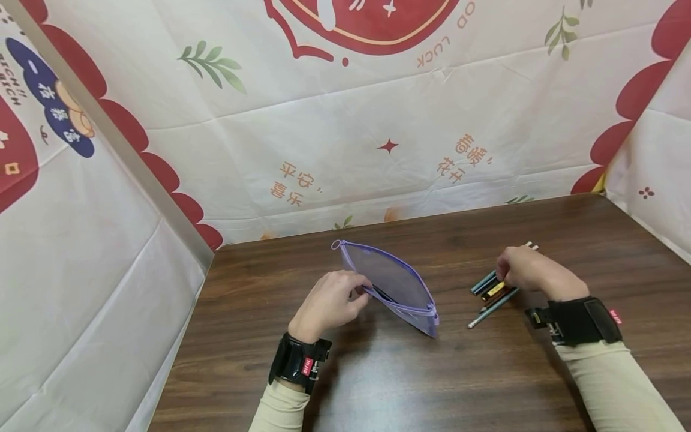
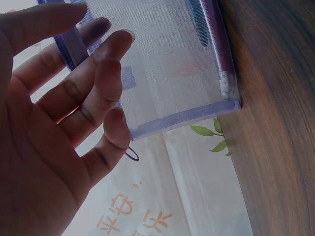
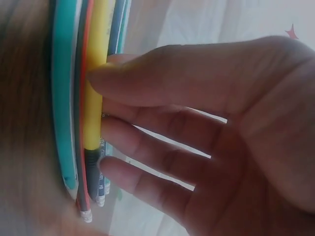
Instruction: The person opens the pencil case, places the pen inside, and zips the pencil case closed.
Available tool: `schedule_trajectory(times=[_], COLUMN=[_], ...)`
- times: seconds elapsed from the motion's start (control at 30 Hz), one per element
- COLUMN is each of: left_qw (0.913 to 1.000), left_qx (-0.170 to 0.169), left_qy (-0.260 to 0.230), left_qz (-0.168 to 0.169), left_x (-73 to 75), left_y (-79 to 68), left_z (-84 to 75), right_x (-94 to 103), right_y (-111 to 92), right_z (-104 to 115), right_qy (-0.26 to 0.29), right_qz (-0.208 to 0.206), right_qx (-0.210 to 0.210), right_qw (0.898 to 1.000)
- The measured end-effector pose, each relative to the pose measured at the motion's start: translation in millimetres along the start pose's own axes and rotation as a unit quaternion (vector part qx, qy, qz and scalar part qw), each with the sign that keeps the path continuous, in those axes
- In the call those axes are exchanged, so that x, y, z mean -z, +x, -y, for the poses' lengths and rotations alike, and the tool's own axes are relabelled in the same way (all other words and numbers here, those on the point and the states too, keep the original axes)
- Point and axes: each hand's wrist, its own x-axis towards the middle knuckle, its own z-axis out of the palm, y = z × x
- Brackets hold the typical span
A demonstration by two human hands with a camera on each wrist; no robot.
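Observation:
A purple mesh zipper pouch (image 1: 388, 273) stands gaping on the brown table. My left hand (image 1: 329, 302) pinches its near edge between thumb and index finger. Through the mesh in the left wrist view, a dark red pencil (image 2: 219, 44) with a white eraser lies along the pouch's side. To the right, my right hand (image 1: 531, 271) reaches down over a small group of pencils. Its thumb presses a yellow pen (image 3: 94, 108) with a black end, and the fingers meet it from the other side. A teal pencil (image 3: 64, 98) lies alongside.
Under the hands is a dark wood-grain table (image 1: 259, 288). A white printed cloth (image 1: 351, 168) hangs along its far edge, with more cloth at the left and right sides. One teal pencil (image 1: 491, 309) sticks out toward the table's front.

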Motion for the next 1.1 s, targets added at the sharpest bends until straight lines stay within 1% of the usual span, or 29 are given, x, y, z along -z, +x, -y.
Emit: schedule_trajectory(times=[0.13, 0.3, 0.57, 0.87, 1.1], left_qw=[1.0000, 1.0000, 0.9999, 1.0000, 1.0000], left_qx=[0.000, -0.004, -0.006, -0.004, -0.005], left_qy=[0.001, 0.003, 0.000, -0.002, -0.004], left_qz=[-0.002, -0.008, -0.013, -0.007, -0.008], left_x=[-0.3, -0.7, -0.6, 0.0, -0.2], left_y=[-0.2, 0.0, -0.3, -0.3, -0.3], left_z=[0.4, 0.4, 0.2, -0.4, 0.0], right_x=[-3.5, -7.1, -9.9, -10.5, -10.9], right_y=[2, 4, 6, 6, 8], right_z=[0, -2, -2, -3, -4], right_qy=[-0.001, -0.018, -0.034, -0.015, -0.007], right_qz=[0.001, 0.001, -0.013, -0.007, -0.035], right_qx=[0.001, 0.007, 0.019, 0.028, 0.051], right_qw=[1.000, 1.000, 0.999, 0.999, 0.998])
